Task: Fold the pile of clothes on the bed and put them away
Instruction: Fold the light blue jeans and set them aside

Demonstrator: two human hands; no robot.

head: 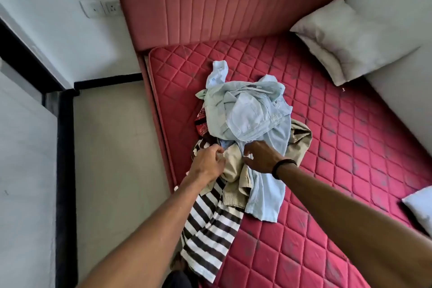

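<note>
Reaching hands: both bare forearms stretch from the bottom edge toward the heap of clothes on the bed.
Striped garment: a brown-and-white striped knit top [210, 236] lies nearest, trailing over the near left edge of the mattress and running under the left forearm.
Left hand: the left hand [207, 163] has its fingers curled and pinching cloth at the near left side of the heap, where the striped top meets a beige garment; which of the two it has hold of I cannot tell.
Right hand: the right hand [260, 156], with a dark band on its wrist, has fingers bent down onto the heap where the beige and pale blue cloth meet; whether it actually grips anything I cannot tell.
Beige garment: a crumpled beige jacket-like piece with a ribbed hem [236, 182] sits between the two hands and shows again at the heap's right side.
Pale blue clothes: a light blue shirt [247, 114] lies rumpled on top, one sleeve pointing toward the headboard, a tail reaching toward the near side.
Red cloth: a red patterned piece [202, 124] peeks out at the heap's left.
Bed: a red quilted mattress [327, 170] carries everything.
Pillows: one white pillow [346, 42] lies at the far right, another white pillow's corner [420, 206] at the right edge.
Headboard: a padded pink headboard [222, 0] stands beyond.
</note>
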